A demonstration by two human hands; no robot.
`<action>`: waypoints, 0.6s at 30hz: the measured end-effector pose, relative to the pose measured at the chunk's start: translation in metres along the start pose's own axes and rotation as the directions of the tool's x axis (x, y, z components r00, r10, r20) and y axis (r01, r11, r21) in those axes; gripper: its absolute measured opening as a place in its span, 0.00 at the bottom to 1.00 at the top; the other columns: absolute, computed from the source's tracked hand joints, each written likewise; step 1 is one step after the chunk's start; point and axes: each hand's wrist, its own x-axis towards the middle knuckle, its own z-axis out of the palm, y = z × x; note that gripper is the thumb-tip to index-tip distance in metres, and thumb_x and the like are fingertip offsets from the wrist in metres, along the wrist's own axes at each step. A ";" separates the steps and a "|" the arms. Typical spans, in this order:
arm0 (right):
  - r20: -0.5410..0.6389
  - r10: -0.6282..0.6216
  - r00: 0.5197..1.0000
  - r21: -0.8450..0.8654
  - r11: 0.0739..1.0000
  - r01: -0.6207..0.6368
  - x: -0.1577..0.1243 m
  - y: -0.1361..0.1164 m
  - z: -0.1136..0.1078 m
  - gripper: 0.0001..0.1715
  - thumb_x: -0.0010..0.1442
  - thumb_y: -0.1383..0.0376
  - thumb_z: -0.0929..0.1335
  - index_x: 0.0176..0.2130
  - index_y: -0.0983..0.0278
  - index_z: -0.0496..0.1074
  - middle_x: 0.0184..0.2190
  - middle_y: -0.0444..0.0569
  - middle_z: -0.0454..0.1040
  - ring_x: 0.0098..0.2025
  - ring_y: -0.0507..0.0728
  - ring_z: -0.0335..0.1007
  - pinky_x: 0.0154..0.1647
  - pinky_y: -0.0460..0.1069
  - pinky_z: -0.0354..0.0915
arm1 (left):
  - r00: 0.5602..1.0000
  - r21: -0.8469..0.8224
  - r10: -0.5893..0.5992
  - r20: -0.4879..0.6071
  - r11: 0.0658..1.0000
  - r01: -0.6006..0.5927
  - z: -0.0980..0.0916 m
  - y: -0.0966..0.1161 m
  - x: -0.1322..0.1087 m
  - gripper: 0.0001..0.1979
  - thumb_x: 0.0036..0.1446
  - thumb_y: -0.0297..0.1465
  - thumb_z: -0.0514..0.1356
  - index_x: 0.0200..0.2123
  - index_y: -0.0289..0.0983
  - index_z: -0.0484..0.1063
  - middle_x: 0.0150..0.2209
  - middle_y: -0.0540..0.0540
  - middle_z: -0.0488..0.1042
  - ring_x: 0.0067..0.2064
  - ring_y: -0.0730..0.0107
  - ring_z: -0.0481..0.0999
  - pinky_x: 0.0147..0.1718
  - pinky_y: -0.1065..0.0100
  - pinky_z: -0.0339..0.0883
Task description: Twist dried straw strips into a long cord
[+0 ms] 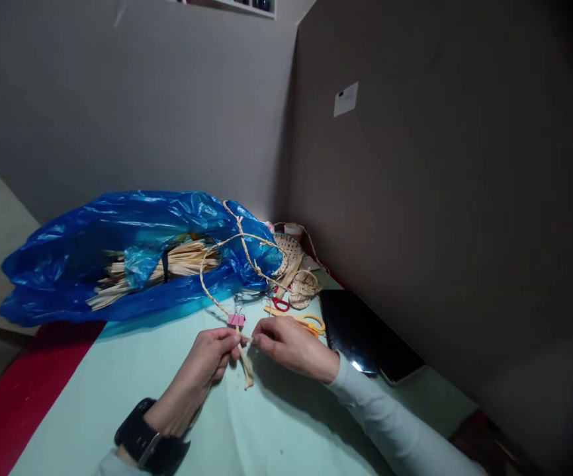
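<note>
My left hand (206, 365) and my right hand (289, 344) meet over the pale green table cover (276, 430), both pinching the end of a braided straw cord (245, 254). Loose straw strands (247, 371) hang down between the fingers. A pink binder clip (236, 320) is clamped on the cord just above my left fingers. From there the cord loops up and back over a blue plastic bag (118, 251). A black watch is on my left wrist.
The blue bag holds a bundle of straw strips (167, 264). Yellow-handled scissors (306, 322), a small woven straw piece (304, 288) and a red-handled tool (280, 305) lie behind my right hand. A dark tablet (366, 337) lies at right against a brown partition.
</note>
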 end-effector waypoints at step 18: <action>-0.102 -0.076 0.992 -0.116 0.991 0.064 0.011 -0.015 0.014 0.15 0.62 0.63 0.64 0.47 0.67 0.70 0.36 0.52 0.74 0.38 0.57 0.68 0.37 0.48 0.58 | 0.979 -0.141 -0.009 0.206 0.989 0.038 -0.005 0.001 -0.002 0.16 0.37 0.36 0.68 0.23 0.34 0.66 0.15 0.63 0.51 0.18 0.88 0.39 0.16 0.76 0.31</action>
